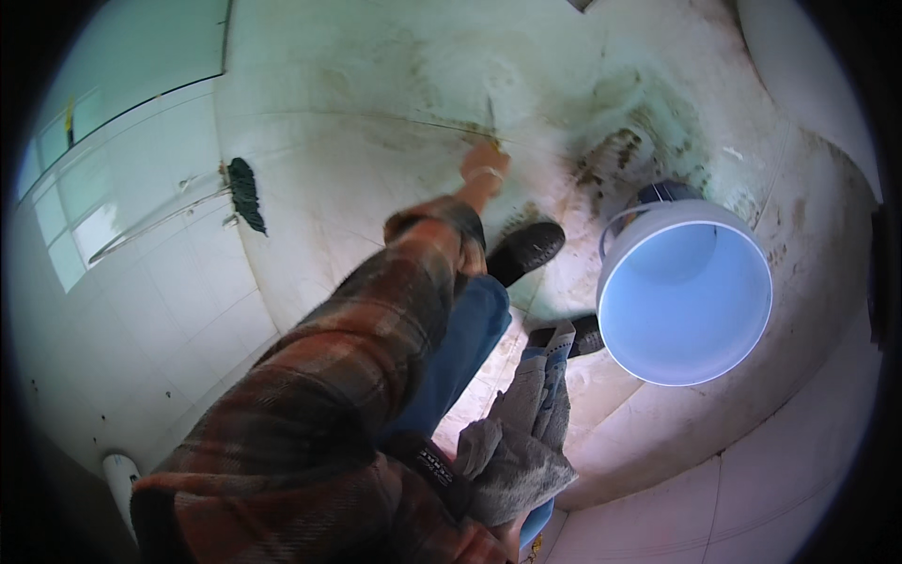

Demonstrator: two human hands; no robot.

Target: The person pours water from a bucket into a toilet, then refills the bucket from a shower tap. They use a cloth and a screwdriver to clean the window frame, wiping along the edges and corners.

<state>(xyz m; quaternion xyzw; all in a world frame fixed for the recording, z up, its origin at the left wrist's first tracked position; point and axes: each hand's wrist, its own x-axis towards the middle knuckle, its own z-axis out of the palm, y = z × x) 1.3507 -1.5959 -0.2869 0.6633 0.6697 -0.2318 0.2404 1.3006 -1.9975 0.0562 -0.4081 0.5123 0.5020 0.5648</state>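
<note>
My left hand (486, 166), with a band at its wrist, reaches out low over the stained pale floor. It grips a small tool (490, 113) with a thin blade and some yellow at its handle; the exact kind is unclear. A grey towel (521, 465) hangs in folds over my right hand (513, 534), of which only a bit of skin near the wrist shows; its fingers are hidden. To the right stands a large pale plastic bucket (687, 303) with a handle, its inside light blue. Dark dirt spots (620, 148) mark the floor beyond the bucket.
My dark shoes (528, 250) stand on the floor close to the bucket. A dark object (666, 192) sits partly behind the bucket. At the left, a dark green mop or brush head (245, 196) on a long handle is by the white tiled wall (176, 296). A white pipe (121, 486) shows at lower left.
</note>
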